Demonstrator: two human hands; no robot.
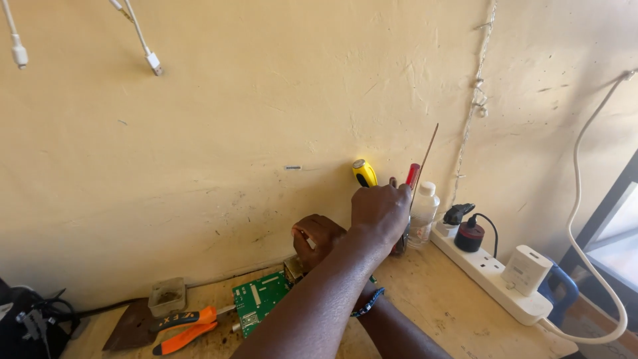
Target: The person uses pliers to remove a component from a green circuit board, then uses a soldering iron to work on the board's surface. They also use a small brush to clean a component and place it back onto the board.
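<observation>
- Cream plaster wall [219,133] rises behind a worn wooden bench [438,299]; two white cable plugs [153,63] dangle at the top left.
- Right hand [380,209] reaches over the left forearm, fingers [403,191] curled at a red-handled screwdriver [413,175] standing in a holder with a yellow-handled tool [363,173]; whether they grip it, I cannot tell.
- Left hand [319,238] closes on a small pale item beside the green circuit board [259,300].
- Clear bottle [423,214], white power strip [492,276] and orange pliers [186,327] lie nearby.

My left forearm covers part of the green circuit board [260,296]. My right hand [380,211] hides the holder of the red-handled tool [413,175]. The bottom edge crops the orange pliers [186,328].
</observation>
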